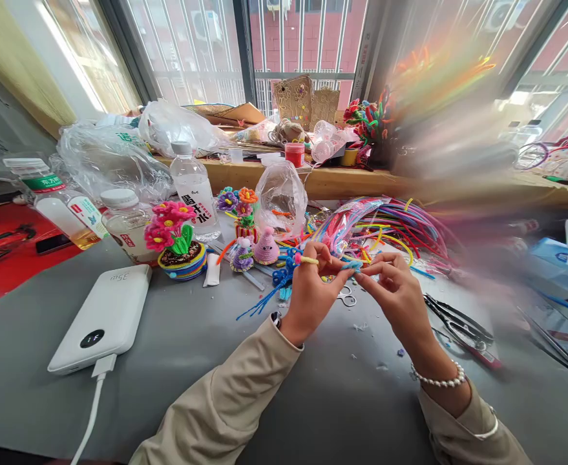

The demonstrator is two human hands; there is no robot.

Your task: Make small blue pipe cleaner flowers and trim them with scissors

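My left hand [313, 294] and my right hand [394, 290] meet over the middle of the table. Between their fingertips they pinch a small light-blue pipe-cleaner piece [353, 266]. A yellow ring-like band [309, 259] with a pink bit circles a finger of my left hand. Just left of that hand lie dark-blue pipe cleaners [264, 302], their loose ends trailing across the table. Small scissors [346, 297] rest below the fingers, partly hidden. Behind the hands spreads a bundle of coloured pipe cleaners [400, 223], some in clear plastic.
Left are a white power bank [104, 316] with a cable, a pink flower pot [183, 268] and bottles, including a water bottle [194, 194]. Pliers [458, 326] lie right of my right hand. A phone [562, 332] is at the far right. A blurred area covers the upper right.
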